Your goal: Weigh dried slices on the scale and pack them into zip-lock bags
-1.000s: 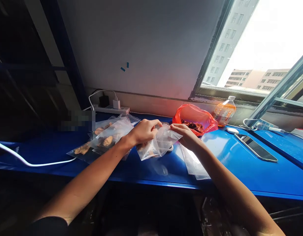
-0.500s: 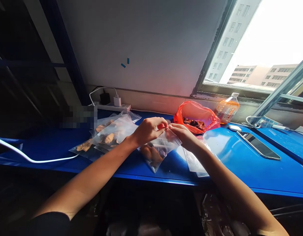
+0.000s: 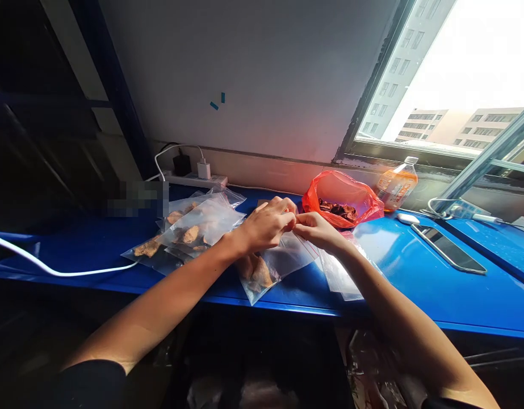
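My left hand (image 3: 270, 222) and my right hand (image 3: 317, 229) meet over the blue table, fingers pinched on the top edge of a clear zip bag (image 3: 283, 262). Brown dried pieces (image 3: 258, 270) lie in the lower part of this bag, and one of its corners points toward the table's front edge. Whether the seal is open or closed is hidden by my fingers. Left of my left hand, several filled zip bags (image 3: 189, 233) overlap in a pile. Flat, clear bags (image 3: 342, 278) lie under my right forearm.
Behind my right hand stands an open red plastic bag (image 3: 344, 196) with dark dried pieces inside. An orange drink bottle (image 3: 397, 184) leans by the window. A phone (image 3: 449, 250) lies at right, a white cable (image 3: 74, 276) at left, and a power strip (image 3: 193, 180) along the wall.
Both hands still pinch the zip bag's edge; my left hand has curled more and shifted slightly right. The bag's lower corner has swung a little left and toward me.
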Tool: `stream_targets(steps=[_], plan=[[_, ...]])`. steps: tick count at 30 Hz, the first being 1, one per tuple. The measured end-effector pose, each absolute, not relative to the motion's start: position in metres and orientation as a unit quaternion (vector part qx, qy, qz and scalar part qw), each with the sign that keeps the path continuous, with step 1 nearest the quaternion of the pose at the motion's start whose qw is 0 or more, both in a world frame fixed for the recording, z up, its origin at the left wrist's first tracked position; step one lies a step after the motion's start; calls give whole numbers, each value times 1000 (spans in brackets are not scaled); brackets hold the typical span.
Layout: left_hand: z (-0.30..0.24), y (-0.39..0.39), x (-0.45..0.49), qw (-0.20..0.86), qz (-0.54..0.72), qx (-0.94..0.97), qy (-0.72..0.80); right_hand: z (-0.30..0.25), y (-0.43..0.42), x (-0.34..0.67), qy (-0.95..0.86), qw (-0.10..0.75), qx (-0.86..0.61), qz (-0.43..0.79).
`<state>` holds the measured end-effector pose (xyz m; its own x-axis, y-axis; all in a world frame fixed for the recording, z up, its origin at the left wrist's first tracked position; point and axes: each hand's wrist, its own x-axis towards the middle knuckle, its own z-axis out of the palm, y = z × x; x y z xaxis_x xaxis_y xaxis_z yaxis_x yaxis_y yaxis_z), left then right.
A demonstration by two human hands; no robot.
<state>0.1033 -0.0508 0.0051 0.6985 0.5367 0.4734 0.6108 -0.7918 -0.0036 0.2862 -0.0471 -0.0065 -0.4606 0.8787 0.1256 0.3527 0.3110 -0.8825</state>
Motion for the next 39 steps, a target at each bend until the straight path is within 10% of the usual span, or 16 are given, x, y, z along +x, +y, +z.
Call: stream_targets(steps=[39], plan=[[11,-53,97,47,-266,-930,-248,-2,-44,296,-780,284,-363,423]])
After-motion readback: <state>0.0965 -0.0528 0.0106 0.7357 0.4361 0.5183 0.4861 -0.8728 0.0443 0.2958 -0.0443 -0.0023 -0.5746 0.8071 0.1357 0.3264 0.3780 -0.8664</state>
